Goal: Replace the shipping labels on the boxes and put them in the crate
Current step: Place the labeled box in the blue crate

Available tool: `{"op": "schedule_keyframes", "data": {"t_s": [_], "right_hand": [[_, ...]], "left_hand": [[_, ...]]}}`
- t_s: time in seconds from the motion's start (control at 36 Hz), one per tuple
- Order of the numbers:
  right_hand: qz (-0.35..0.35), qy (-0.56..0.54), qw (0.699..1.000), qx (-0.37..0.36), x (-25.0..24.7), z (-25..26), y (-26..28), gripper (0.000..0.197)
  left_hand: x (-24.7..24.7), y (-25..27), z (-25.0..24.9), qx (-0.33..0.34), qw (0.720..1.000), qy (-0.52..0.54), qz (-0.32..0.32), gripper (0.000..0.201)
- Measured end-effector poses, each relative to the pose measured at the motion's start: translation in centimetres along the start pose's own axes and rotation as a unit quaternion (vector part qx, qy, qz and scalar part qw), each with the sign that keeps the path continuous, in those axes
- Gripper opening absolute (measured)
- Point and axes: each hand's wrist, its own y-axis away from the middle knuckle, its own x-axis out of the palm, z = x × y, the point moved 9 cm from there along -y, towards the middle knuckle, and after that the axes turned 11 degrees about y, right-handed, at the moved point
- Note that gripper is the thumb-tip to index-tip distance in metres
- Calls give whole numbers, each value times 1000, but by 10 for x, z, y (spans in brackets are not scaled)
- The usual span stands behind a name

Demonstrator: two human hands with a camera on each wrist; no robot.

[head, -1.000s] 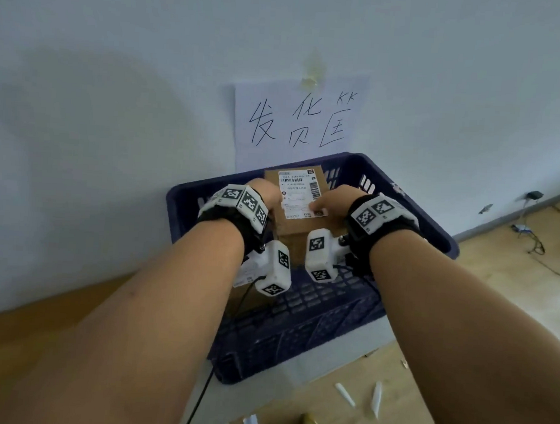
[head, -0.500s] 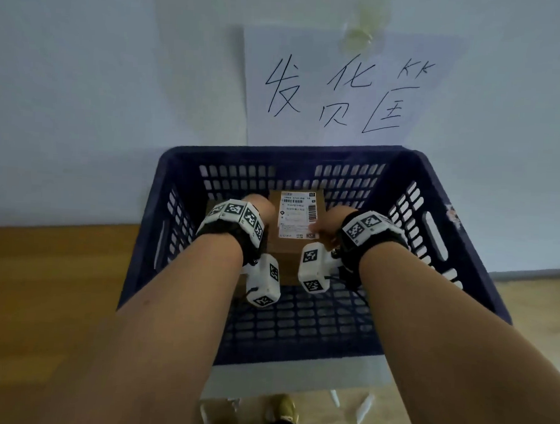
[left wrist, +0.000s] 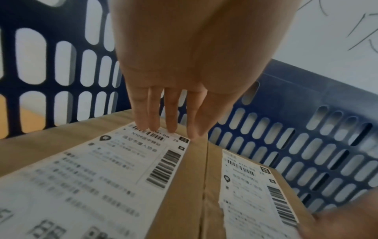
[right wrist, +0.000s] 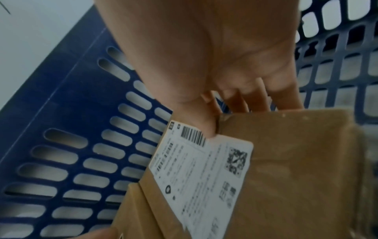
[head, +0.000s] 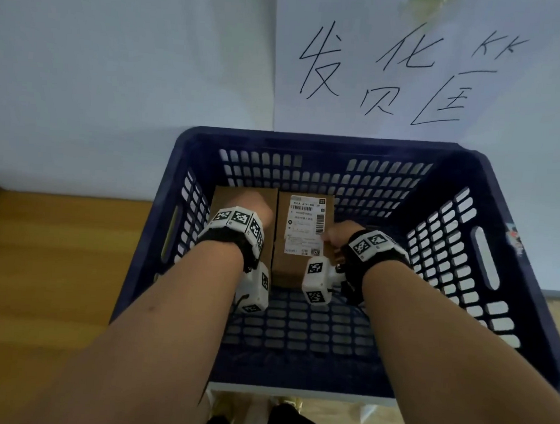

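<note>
Two brown cardboard boxes stand side by side at the far left of the blue crate (head: 480, 323). The left box (head: 237, 196) carries a white label (left wrist: 92, 177); my left hand (left wrist: 169, 127) lies over it with straight fingers, the tips touching the label's far end. The right box (head: 298, 264) also bears a shipping label (head: 305, 226). My right hand (head: 334, 237) grips its right edge, thumb on the label's corner (right wrist: 210, 129) and fingers (right wrist: 255, 100) down the side. In the head view the left hand (head: 258, 207) hides most of the left box.
A handwritten paper sign (head: 393, 72) hangs on the white wall behind the crate. Wooden floor (head: 58, 265) shows at the left. The crate's grid bottom (head: 314, 330) shows in the near and right parts. The slotted walls rise well above the boxes.
The labelled box has gone down into the crate and now sits beside the other box. My left hand has shifted from it onto the left box. The head has moved over the crate.
</note>
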Motion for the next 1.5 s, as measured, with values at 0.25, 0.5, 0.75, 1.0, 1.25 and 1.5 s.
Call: {"op": "schedule_keyframes", "data": {"t_s": [0.25,0.5,0.75,1.0,1.25,1.5], "right_hand": [[20,-10,1000,-7,6,13,-2,32],[-148,51,983,-93,-43,57,29,16],[-218,18,956,-195,-62,110,105,31],[-284,30,907,-309,-38,192,231,29],[-298,6,864,-406,75,274,356,31],[-232,42,861,-450,229,328,420,36]], "left_hand": [[1,-1,8,17,999,-37,19,16],[-39,25,-18,26,998,-57,12,33],[-115,77,-19,62,996,12,-67,30],[-204,150,45,129,967,95,-200,28],[-270,227,217,113,940,158,-280,21],[-272,284,427,28,940,190,-282,32]]}}
